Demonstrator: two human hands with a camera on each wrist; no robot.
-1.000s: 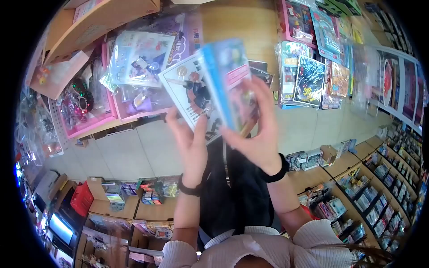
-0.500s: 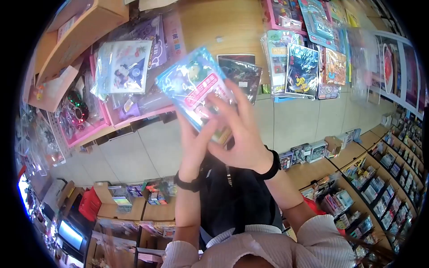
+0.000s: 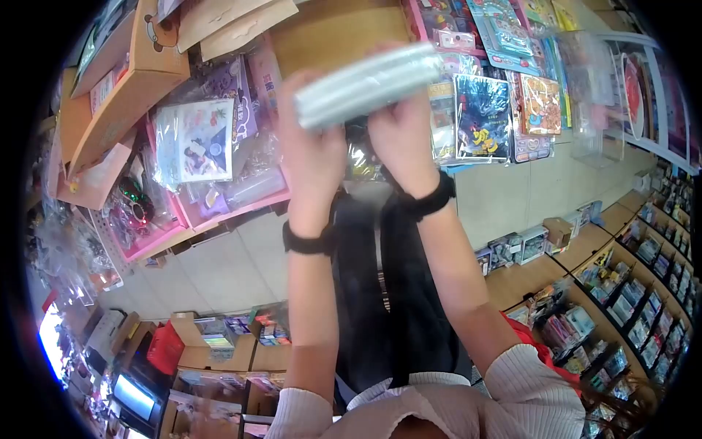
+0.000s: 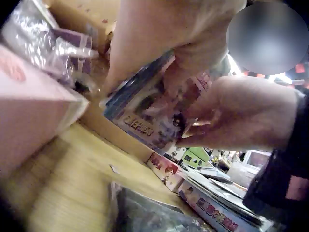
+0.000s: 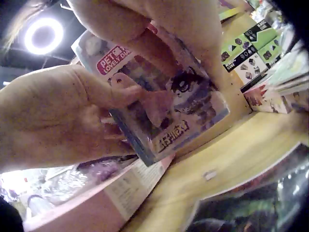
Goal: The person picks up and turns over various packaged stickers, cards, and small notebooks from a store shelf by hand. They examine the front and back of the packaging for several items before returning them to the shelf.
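Observation:
Both hands hold up a stack of clear-wrapped picture packs over the table's near edge, its blurred pale edge uppermost in the head view. On the left, my left hand grips one end. At the other end is my right hand, its fingers partly hidden by the stack. The right wrist view shows the face of the front pack, with a red "PET LOVELY" label and a cartoon animal, thumbs across it. Layered edges of the stack show in the left wrist view.
A wooden table lies ahead. Pink bins of wrapped goods stand left, beside a cardboard display box. Wrapped packs are piled at right. Dark wrapped sheets lie on the table. Stocked shelves stand behind at right.
The packs were loosely shuffled with their printed faces up; now they are squared together and tipped on edge. Both hands have moved forward, away from the body, toward the table.

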